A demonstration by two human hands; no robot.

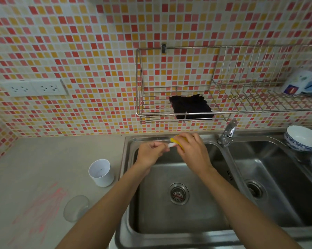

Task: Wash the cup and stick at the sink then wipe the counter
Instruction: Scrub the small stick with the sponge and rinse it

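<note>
The left hand (151,153) pinches one end of the small white stick (171,145) over the shiny steel sink (123,194). The right hand (193,151) is curled tight round a soft yellow sponge (175,140) that touches the stick's other end. The white plastic cup (101,173) stands on the grey desk (43,159) just beside the sink, with dark bits inside. If the sponge pushes too hard, the thin stick could slip out and fall toward the drain.

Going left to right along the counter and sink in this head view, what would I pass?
Pink marks → clear dish → white cup → left hand → stick → right hand, holding a yellow sponge → faucet → blue-and-white bowls.
</note>
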